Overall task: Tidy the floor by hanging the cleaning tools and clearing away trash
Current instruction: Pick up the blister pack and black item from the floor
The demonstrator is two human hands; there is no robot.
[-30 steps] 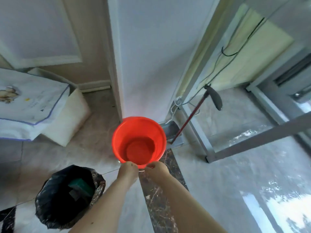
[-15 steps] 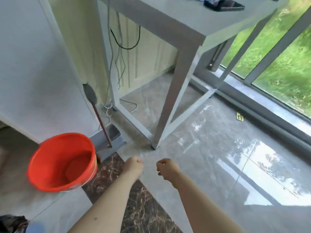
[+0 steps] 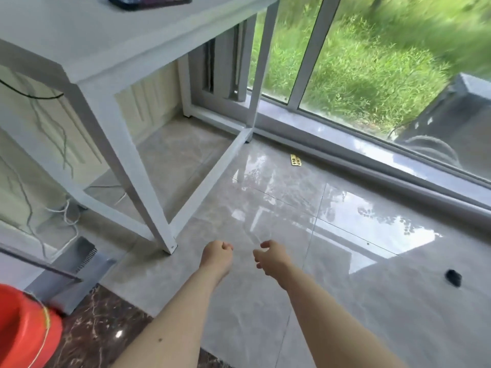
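Note:
My left hand [image 3: 215, 257] is curled into a loose fist and holds nothing. Beside it, my right hand [image 3: 271, 257] has its fingers slightly apart and is empty too. Both hover above the glossy grey floor. A small yellow scrap [image 3: 295, 160] lies on the floor near the window sill, well ahead of my hands. A small black object [image 3: 267, 277] lies on the floor to the right. The orange bucket [image 3: 24, 330] stands at the bottom left. A grey dustpan [image 3: 79, 269] with a dark handle rests next to it.
A white table [image 3: 127, 160] stands at the left, its front leg close to my left hand. Loose cables [image 3: 66, 213] lie under it by the wall. A sliding glass door [image 3: 372, 75] with a raised sill runs along the far side.
My hands let go of the orange bucket, which now stands on the floor. The view has swung right towards the window, and my right hand's fingers have loosened.

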